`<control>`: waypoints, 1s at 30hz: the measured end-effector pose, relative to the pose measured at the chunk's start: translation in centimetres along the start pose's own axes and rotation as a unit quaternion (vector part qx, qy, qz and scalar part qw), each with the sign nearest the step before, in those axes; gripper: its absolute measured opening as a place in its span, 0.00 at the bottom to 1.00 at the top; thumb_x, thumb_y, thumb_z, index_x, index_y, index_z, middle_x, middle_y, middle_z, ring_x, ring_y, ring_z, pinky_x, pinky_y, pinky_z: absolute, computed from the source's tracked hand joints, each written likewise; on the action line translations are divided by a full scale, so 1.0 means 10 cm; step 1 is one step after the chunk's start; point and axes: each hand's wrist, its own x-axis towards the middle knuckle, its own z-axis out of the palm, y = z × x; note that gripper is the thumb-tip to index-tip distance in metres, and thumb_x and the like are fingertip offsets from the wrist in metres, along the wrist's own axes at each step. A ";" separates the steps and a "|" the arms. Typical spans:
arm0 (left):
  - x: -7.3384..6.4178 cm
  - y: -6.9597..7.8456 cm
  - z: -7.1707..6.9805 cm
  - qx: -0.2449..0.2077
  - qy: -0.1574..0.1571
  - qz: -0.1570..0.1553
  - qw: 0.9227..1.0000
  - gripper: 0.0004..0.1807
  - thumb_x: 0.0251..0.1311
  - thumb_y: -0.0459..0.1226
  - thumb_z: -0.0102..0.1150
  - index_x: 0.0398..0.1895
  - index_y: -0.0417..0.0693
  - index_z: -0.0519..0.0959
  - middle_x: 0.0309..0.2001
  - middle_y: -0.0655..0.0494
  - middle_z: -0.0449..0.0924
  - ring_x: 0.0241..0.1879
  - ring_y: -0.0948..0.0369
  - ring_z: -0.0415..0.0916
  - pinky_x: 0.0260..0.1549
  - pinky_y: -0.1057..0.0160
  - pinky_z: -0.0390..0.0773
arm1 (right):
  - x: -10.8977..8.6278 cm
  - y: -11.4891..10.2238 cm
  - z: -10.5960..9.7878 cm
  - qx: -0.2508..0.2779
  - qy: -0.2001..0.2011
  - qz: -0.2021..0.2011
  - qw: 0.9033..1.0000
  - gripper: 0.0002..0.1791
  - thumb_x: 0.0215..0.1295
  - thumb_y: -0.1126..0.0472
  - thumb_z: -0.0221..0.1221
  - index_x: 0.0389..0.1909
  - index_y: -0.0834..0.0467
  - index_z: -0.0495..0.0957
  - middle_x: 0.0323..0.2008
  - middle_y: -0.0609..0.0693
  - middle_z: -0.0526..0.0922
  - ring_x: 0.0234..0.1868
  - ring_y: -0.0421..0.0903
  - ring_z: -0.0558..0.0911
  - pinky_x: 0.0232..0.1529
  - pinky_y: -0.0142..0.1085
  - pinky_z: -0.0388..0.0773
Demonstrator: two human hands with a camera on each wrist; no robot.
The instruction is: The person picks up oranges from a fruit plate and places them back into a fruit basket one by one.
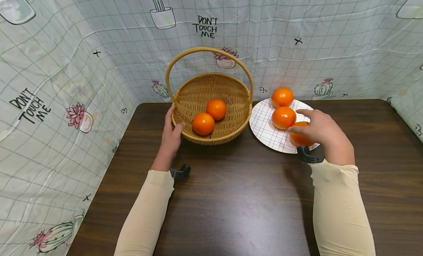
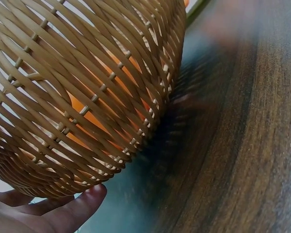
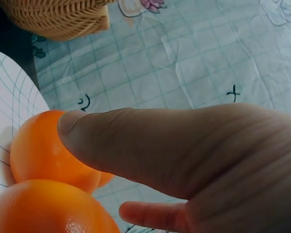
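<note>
A wicker basket (image 1: 198, 87) with a tall hoop handle stands tilted toward me, two oranges (image 1: 203, 124) inside it. My left hand (image 1: 170, 138) holds the basket's left side, thumb at the front rim; in the left wrist view its fingers (image 2: 82, 206) lie against the woven outside. On the right, a white plate (image 1: 264, 133) with a grid pattern carries three more oranges. Over the plate is my right hand (image 1: 325, 133), thumb and fingers spread around the right side of the middle orange (image 1: 283, 117). It partly covers the nearest orange (image 1: 299, 136). The third orange (image 1: 282, 97) sits farther back.
Everything stands on a dark brown wooden table (image 1: 231, 197). Close behind basket and plate hangs a pale checked cloth (image 1: 264, 39) printed with cacti and lettering, which also runs along the left and right sides. Dark wrist bands (image 1: 308, 155) show at both wrists.
</note>
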 end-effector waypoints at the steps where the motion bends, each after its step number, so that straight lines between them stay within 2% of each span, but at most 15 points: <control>1: 0.00 0.00 0.00 0.002 0.000 -0.002 1.000 0.37 0.67 0.31 0.42 0.78 0.48 0.43 0.76 0.41 0.44 0.71 0.42 0.56 0.66 0.44 0.62 | 0.00 0.01 0.00 0.000 0.000 0.001 1.000 0.46 0.59 0.39 0.60 0.73 0.58 0.57 0.68 0.71 0.61 0.64 0.71 0.62 0.61 0.67 0.59; 7: 0.01 0.00 -0.01 0.007 0.001 -0.007 1.000 0.37 0.67 0.31 0.42 0.78 0.49 0.43 0.77 0.43 0.43 0.72 0.44 0.55 0.68 0.46 0.61 | 0.01 0.04 0.02 -0.001 -0.007 0.007 1.000 0.46 0.59 0.38 0.59 0.73 0.58 0.58 0.66 0.72 0.63 0.62 0.71 0.63 0.59 0.66 0.61; 15: 0.00 0.02 -0.01 0.009 0.000 -0.005 1.000 0.37 0.67 0.32 0.42 0.77 0.49 0.44 0.76 0.42 0.43 0.71 0.42 0.55 0.67 0.46 0.61 | 0.06 0.12 0.07 0.004 -0.022 0.024 0.999 0.45 0.60 0.40 0.59 0.73 0.57 0.58 0.64 0.72 0.66 0.57 0.68 0.66 0.57 0.65 0.64; 24: 0.00 0.01 -0.01 0.010 -0.001 -0.002 1.000 0.38 0.66 0.32 0.42 0.77 0.47 0.43 0.77 0.42 0.42 0.72 0.43 0.55 0.68 0.46 0.60 | 0.09 0.17 0.13 0.020 -0.035 0.028 0.999 0.45 0.58 0.40 0.61 0.71 0.59 0.61 0.53 0.66 0.74 0.47 0.62 0.71 0.45 0.52 0.71; 30: 0.01 0.01 -0.01 0.009 0.001 -0.003 1.000 0.37 0.66 0.33 0.42 0.77 0.47 0.43 0.77 0.42 0.42 0.72 0.42 0.54 0.68 0.46 0.60 | 0.09 0.19 0.15 0.019 -0.035 0.033 0.999 0.43 0.57 0.38 0.61 0.67 0.60 0.65 0.53 0.65 0.75 0.47 0.61 0.71 0.44 0.51 0.71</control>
